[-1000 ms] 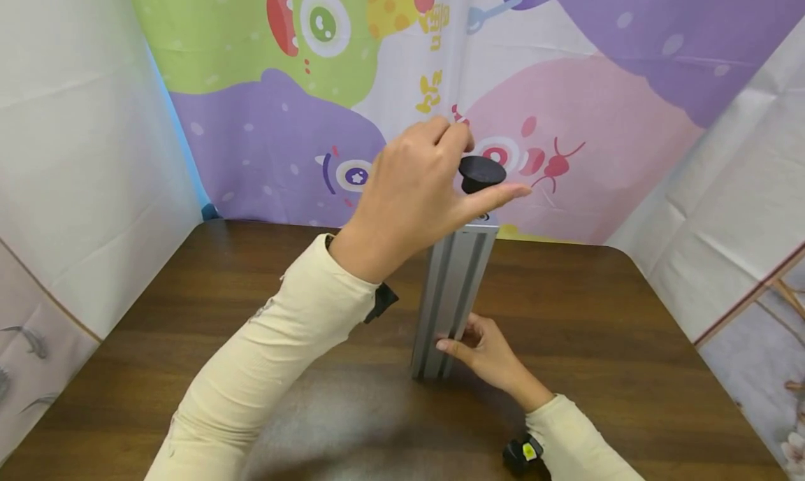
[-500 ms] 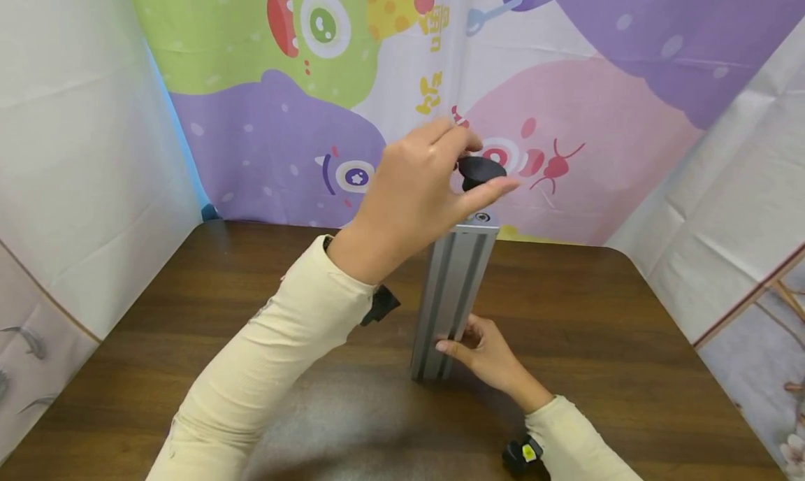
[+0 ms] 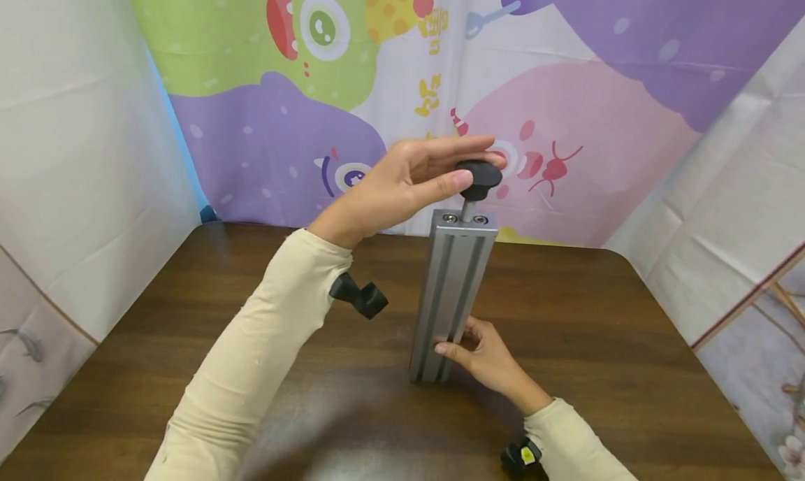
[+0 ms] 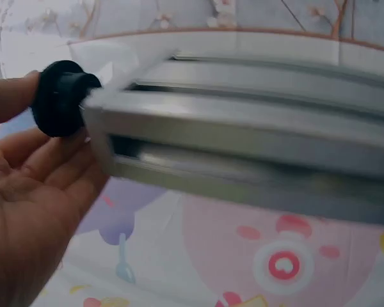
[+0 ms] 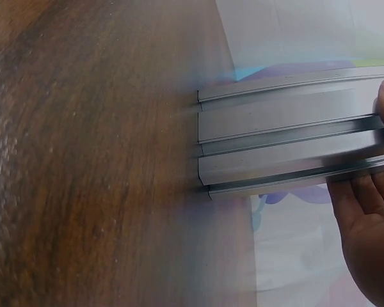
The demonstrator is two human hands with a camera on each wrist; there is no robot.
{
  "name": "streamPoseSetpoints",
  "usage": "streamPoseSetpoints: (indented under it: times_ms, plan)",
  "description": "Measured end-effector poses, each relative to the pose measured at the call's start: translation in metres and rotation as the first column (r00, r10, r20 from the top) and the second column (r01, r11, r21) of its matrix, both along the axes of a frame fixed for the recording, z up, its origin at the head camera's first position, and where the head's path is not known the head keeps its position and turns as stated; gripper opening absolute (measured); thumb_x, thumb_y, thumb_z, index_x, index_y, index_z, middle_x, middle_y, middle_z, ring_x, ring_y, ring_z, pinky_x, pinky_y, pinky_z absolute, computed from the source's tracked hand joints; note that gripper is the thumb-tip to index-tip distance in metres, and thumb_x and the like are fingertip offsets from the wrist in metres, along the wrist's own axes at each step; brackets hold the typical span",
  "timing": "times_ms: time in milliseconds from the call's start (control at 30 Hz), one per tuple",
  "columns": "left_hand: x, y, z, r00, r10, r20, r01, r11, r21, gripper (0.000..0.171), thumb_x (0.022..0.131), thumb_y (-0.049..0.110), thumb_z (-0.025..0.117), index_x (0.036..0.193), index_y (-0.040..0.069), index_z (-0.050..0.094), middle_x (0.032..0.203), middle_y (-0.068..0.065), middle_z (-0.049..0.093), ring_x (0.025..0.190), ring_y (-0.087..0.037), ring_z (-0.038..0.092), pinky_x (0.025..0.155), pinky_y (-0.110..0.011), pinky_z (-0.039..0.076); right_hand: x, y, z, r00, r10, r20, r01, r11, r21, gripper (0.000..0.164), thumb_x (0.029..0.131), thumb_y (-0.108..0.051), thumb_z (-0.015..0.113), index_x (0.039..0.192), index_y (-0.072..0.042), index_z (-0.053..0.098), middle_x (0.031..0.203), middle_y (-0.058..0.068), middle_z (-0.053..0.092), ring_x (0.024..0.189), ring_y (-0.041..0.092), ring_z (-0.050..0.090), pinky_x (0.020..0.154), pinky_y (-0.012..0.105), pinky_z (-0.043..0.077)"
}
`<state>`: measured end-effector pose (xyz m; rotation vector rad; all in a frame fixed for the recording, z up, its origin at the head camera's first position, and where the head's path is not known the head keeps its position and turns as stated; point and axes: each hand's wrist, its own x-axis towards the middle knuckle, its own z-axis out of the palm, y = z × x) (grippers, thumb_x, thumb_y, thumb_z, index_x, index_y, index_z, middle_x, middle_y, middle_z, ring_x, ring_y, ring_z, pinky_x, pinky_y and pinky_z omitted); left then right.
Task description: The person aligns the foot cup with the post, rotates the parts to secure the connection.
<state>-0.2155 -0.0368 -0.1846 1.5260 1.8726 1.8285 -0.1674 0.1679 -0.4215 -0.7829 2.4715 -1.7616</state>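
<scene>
A silver aluminium profile (image 3: 449,292) with slotted sides stands upright on the table. From its top end plate rises a black round levelling foot (image 3: 481,179) on a short metal stem, between two bolt heads. My left hand (image 3: 402,177) pinches the foot's rim, thumb on the near side and fairly straight fingers behind. In the left wrist view the thumb meets the black disc (image 4: 54,99), with the fingers along its other side. Low on the profile, my right hand (image 3: 493,359) grips it between thumb and fingers; the right wrist view shows its fingers (image 5: 365,198) beneath the slotted metal.
A dark brown wooden table (image 3: 566,313) lies under the profile. Behind it hangs a cartoon-printed curtain (image 3: 541,110), and pale cloth walls (image 3: 82,131) flank both sides. A black camera mount (image 3: 361,296) juts from the left wrist, another (image 3: 518,456) from the right.
My left hand has turned and come down slightly; its thumb has swung back left across the foot and the fingers have straightened. The stem now shows. My right hand stays put on the profile.
</scene>
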Motion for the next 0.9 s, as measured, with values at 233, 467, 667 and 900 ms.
streamPoseSetpoints:
  times_ms: [233, 467, 667, 900]
  plan:
    - [-0.006, 0.0, -0.007, 0.994, -0.107, -0.028, 0.109, 0.992, 0.061, 0.045, 0.098, -0.003, 0.043, 0.142, -0.006, 0.039, 0.137, -0.018, 0.053, 0.125, -0.023, 0.053, 0.098, -0.041, 0.046, 0.0, 0.001, 0.0, 1.0, 0.005, -0.006, -0.005, 1.0, -0.002, 0.022, 0.086, -0.005, 0.069, 0.105, 0.005, 0.064, 0.1, 0.019, 0.07, 0.089, 0.008, 0.066, 0.077, 0.027, 0.054]
    - [-0.005, -0.002, -0.008, 0.993, -0.116, -0.008, 0.116, 0.991, 0.067, 0.044, 0.099, -0.002, 0.042, 0.142, -0.006, 0.039, 0.139, -0.017, 0.051, 0.126, -0.023, 0.052, 0.099, -0.04, 0.045, -0.001, 0.001, -0.002, 1.0, 0.004, -0.016, -0.004, 1.0, -0.001, 0.023, 0.087, -0.005, 0.069, 0.107, 0.004, 0.064, 0.099, 0.017, 0.071, 0.089, 0.008, 0.066, 0.077, 0.027, 0.054]
    - [0.005, -0.001, -0.002, 0.989, 0.116, -0.093, -0.119, 0.993, -0.024, 0.043, 0.098, 0.01, 0.051, 0.14, 0.001, 0.046, 0.138, -0.008, 0.054, 0.123, -0.012, 0.054, 0.101, -0.031, 0.044, -0.002, 0.0, -0.003, 0.999, 0.008, -0.042, -0.008, 1.0, 0.001, 0.024, 0.086, -0.005, 0.07, 0.108, 0.003, 0.064, 0.098, 0.016, 0.071, 0.088, 0.008, 0.066, 0.076, 0.027, 0.054]
    - [0.032, 0.013, 0.007, 0.579, 0.582, -0.571, -0.675, 0.735, 0.065, 0.043, 0.083, 0.039, 0.074, 0.105, 0.002, 0.067, 0.094, -0.005, 0.066, 0.082, -0.013, 0.061, 0.075, -0.023, 0.048, -0.003, 0.001, -0.004, 0.997, 0.025, -0.068, -0.026, 1.0, -0.013, 0.022, 0.085, -0.003, 0.07, 0.106, 0.003, 0.064, 0.096, 0.014, 0.071, 0.087, 0.008, 0.066, 0.074, 0.027, 0.054]
